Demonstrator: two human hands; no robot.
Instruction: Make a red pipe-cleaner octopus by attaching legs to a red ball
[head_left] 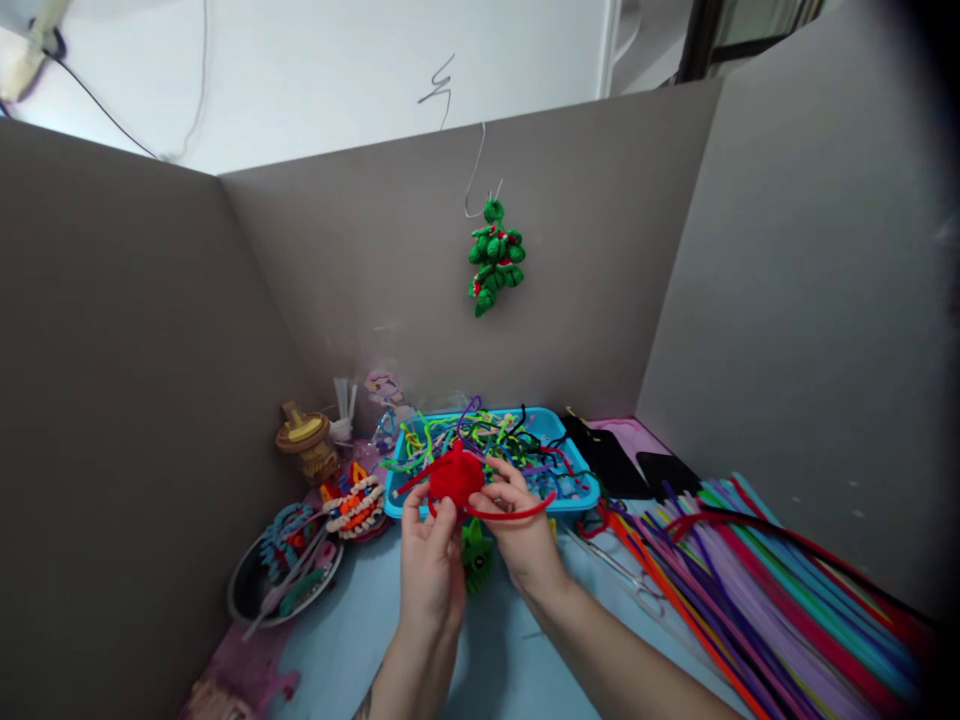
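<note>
Both my hands hold a red pipe cleaner piece [456, 478], a rounded bundle with loose ends sticking out to the left and right. My left hand [433, 560] pinches its lower left side between thumb and fingers. On the right side, my right hand [517, 520] grips it, with one red end running out past the fingers. Just below and between the hands, a green fuzzy figure [477, 556] with a dark eye is partly hidden. Behind the red piece stands a blue tray [589, 496] filled with tangled pipe cleaner scraps.
Long coloured pipe cleaners [765, 590] lie in a bundle at right, beside scissors [637, 585]. A metal bowl [238, 590] with craft pieces stands at left, near a brown pot-like object [307, 445]. A green ornament [496, 255] hangs on the grey back panel [360, 270].
</note>
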